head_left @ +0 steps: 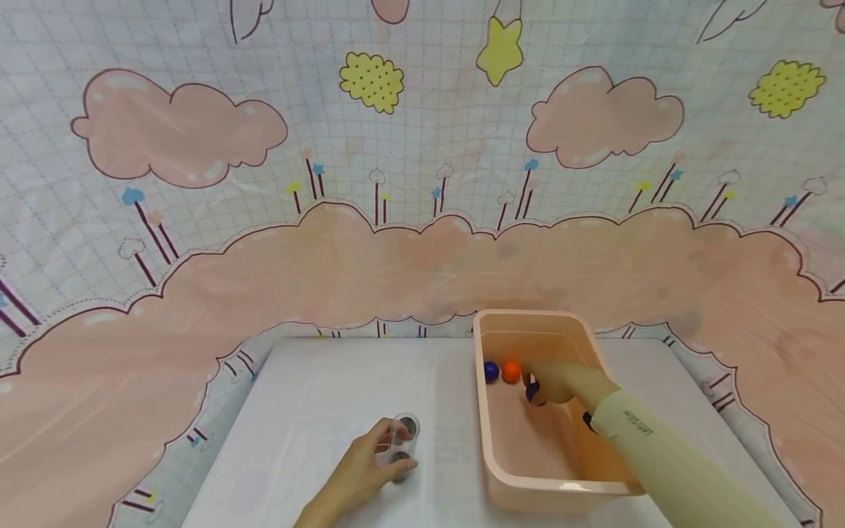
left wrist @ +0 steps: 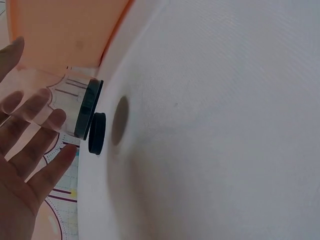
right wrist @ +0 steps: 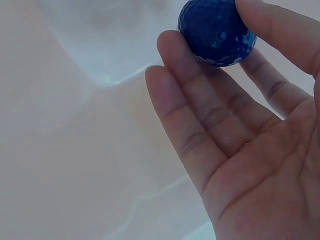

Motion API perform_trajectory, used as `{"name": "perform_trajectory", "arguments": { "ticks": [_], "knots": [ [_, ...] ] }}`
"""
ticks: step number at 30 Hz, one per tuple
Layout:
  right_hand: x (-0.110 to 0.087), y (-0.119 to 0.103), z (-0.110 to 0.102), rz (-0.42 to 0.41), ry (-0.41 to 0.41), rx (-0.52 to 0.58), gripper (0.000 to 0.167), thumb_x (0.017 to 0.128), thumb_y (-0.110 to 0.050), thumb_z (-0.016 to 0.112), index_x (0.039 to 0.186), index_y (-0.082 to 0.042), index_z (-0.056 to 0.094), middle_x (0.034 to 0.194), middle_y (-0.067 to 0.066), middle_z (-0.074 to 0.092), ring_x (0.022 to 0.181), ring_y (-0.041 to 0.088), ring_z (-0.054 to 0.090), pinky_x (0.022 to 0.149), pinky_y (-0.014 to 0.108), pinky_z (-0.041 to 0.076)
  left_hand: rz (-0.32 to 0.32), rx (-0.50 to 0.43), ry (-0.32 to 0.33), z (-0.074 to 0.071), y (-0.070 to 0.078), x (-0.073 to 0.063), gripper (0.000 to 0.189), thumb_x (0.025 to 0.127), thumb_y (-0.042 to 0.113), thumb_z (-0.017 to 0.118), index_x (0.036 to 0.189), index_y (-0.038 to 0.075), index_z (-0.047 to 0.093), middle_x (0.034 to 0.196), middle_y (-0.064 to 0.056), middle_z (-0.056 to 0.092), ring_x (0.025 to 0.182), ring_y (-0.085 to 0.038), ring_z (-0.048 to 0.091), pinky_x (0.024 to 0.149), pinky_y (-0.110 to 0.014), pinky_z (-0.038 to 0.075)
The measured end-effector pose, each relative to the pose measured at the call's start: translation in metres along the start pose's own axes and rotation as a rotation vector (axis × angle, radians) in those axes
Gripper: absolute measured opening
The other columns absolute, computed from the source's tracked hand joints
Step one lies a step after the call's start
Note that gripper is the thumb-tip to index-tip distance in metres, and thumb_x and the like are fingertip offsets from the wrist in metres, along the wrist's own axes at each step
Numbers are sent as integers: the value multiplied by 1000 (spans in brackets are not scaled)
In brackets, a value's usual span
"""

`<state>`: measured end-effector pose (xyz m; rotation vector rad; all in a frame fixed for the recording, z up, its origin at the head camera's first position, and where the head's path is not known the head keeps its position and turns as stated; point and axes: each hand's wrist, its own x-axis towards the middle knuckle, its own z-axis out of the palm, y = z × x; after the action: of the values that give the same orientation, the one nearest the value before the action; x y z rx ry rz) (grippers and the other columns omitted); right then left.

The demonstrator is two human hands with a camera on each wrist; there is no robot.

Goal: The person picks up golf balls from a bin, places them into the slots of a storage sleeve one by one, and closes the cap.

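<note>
My left hand curls its thumb and fingers around a clear jar on the white table. The jar has a black end piece on the table side. Beside that end sits a separate small black disc-shaped cap. Inside the peach plastic bin, my right hand pinches a blue golf ball between thumb and fingers, its dimples plain in the right wrist view. Just left of that hand, an orange ball and another blue ball lie on the bin floor.
The bin stands on the right of the white table, its raised walls around my right hand. Behind and at the sides hangs a printed cloth with clouds and stars. The right forearm wears a light sleeve and crosses the bin's right rim.
</note>
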<state>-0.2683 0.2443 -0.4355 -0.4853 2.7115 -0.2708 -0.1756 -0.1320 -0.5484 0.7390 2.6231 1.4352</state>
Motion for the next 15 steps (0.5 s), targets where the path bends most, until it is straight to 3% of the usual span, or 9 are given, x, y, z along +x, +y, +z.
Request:
{"name": "perform_trajectory", "arguments": {
  "ticks": [8, 15],
  "knots": [
    [-11, -3, -14, -15, 42, 101, 28, 86, -11, 84, 108, -11, 67, 90, 0, 64, 82, 19, 59, 81, 37, 58, -27, 7, 31, -4, 11, 5, 50, 91, 52, 74, 128, 23, 59, 125, 15, 69, 120, -15, 66, 103, -41, 56],
    [-22, -5, -23, -46, 77, 161, 32, 88, -15, 83, 115, -8, 66, 98, 0, 66, 91, 18, 61, 87, 40, 60, -18, 19, 42, -7, 21, 9, 52, 92, 52, 74, 134, 25, 59, 123, 11, 69, 118, -15, 66, 100, -41, 57]
  ]
}}
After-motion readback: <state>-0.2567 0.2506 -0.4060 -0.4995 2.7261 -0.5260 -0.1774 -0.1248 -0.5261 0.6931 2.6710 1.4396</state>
